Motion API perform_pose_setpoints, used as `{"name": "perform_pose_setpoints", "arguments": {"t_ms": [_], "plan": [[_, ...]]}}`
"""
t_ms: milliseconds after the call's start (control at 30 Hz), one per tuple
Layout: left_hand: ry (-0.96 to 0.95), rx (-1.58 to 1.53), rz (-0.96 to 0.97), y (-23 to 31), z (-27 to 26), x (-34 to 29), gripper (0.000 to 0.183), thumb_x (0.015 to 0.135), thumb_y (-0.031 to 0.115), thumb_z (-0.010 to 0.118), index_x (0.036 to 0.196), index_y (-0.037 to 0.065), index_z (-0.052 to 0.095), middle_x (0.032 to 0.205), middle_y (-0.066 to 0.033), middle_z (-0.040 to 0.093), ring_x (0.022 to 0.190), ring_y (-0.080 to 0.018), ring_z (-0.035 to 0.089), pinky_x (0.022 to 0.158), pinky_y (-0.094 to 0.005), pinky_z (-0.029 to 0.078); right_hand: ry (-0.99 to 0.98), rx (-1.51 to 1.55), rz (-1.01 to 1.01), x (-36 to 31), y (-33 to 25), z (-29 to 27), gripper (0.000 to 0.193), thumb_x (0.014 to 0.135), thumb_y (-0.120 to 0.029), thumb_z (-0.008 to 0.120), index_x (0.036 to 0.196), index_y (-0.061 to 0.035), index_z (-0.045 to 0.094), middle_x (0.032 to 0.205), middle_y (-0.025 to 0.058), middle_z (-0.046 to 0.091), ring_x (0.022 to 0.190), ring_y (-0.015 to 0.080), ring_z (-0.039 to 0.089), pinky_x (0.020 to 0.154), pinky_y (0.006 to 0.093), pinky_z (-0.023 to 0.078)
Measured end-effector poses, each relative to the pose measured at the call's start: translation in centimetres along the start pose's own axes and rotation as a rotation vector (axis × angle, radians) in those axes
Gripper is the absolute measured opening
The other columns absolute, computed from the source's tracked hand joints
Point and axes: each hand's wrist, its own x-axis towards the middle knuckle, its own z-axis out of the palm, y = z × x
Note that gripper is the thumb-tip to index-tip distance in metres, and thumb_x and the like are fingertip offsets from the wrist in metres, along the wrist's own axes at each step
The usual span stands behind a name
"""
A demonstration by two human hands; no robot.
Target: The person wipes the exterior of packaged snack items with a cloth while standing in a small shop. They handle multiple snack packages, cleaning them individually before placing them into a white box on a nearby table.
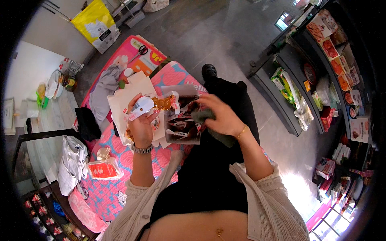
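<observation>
My left hand (pixel 141 127) is closed on a snack packet (pixel 163 103), clear with amber-brown contents and white ends. The packet lies level above the left edge of an open box (pixel 181 90). Inside the box are several similar packets (pixel 177 133) with white and red ends. On the box's right side, my right hand (pixel 227 118) is curled around a dark green cloth (pixel 204 115), part of which hangs over my black-trousered leg. White cardboard (pixel 120 103) with red print lies under and beyond my left hand, flattened on the bed cover.
A pink and blue quilted cover (pixel 108 146) spreads beneath these things. Scissors (pixel 141 50) lie at its far end, near a grey cloth (pixel 103 90). A red and white pouch (pixel 105 169) sits at left. Dark shelves (pixel 277 96) with packaged goods stand at right.
</observation>
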Motion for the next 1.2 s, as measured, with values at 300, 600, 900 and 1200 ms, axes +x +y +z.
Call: {"name": "perform_pose_setpoints", "arguments": {"t_ms": [300, 600, 900, 1200], "plan": [[-0.126, 0.091, 0.081, 0.4, 2.2, -0.1, 0.033, 0.097, 0.019, 0.04, 0.125, 0.004, 0.046, 0.115, -0.0105, 0.057, 0.102, -0.0219, 0.061, 0.077, -0.0356, 0.058, -0.581, -0.35, 0.408, 3.8, 1.2, 3.4, 0.069, 0.072, -0.025, 0.056, 0.135, -0.0047, 0.037, 0.134, 0.0186, 0.041, 0.105, 0.0367, 0.056, 0.088, 0.0421, 0.047], [-0.278, 0.322, -0.052, 0.8, 2.9, 0.9, 0.037, 0.087, -0.004, 0.039, 0.121, 0.004, 0.053, 0.114, -0.0079, 0.059, 0.104, -0.0178, 0.06, 0.082, -0.03, 0.054, -0.692, -0.301, 0.397, 1.8, 1.9, 3.7, 0.045, 0.075, -0.029, 0.052, 0.115, -0.0097, 0.06, 0.106, 0.0167, 0.063, 0.098, 0.0335, 0.06, 0.086, 0.0432, 0.048], [-0.939, 0.862, 0.448, -3.1, 3.5, 4.1, 0.039, 0.074, -0.009, 0.051, 0.11, 0.003, 0.061, 0.111, -0.0122, 0.063, 0.104, -0.0266, 0.059, 0.09, -0.0341, 0.045, -0.685, -0.261, 0.378, 1.4, 1.5, 4.0, 0.044, 0.076, -0.029, 0.051, 0.114, -0.0097, 0.059, 0.102, 0.0185, 0.064, 0.093, 0.0355, 0.061, 0.084, 0.044, 0.048], [-0.725, 1.238, 0.783, -5.6, 2.5, 3.2, 0.046, 0.066, -0.006, 0.055, 0.109, 0.007, 0.063, 0.104, -0.0123, 0.062, 0.094, -0.032, 0.058, 0.084, -0.0386, 0.047, -0.61, -0.196, 0.413, 0.9, 1.1, 3.8, 0.042, 0.076, -0.028, 0.051, 0.113, -0.0081, 0.056, 0.107, 0.0198, 0.061, 0.099, 0.0368, 0.058, 0.086, 0.0456, 0.046]]}}
